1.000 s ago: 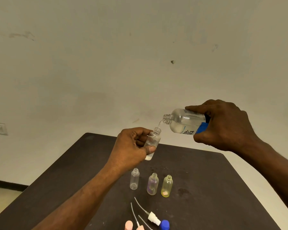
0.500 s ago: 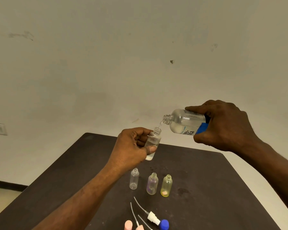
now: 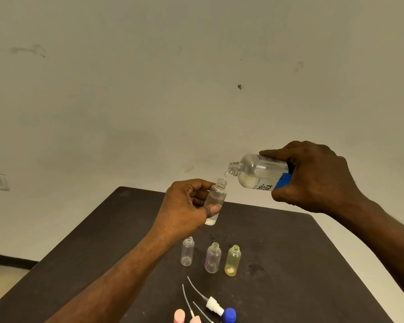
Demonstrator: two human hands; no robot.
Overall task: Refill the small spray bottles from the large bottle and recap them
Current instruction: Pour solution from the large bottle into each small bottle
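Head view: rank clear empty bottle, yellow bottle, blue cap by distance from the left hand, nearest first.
From the left hand:
1. Clear empty bottle, standing just below the wrist.
2. Yellow bottle, right end of the standing row.
3. Blue cap, at the table's near edge.

A dark table [image 3: 289, 264] carries three uncapped small bottles, clear [image 3: 187, 251], purple-tinted [image 3: 212, 258] and yellow [image 3: 232, 260], with loose spray pumps [image 3: 214, 305] nearer the camera

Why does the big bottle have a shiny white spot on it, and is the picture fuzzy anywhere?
Head view: the shiny spot on the large bottle is room light glinting off clear plastic. Head view: both hands look sharp; the pink caps are cut off at the bottom edge. Head view: the wide lens makes the table edges splay outward.
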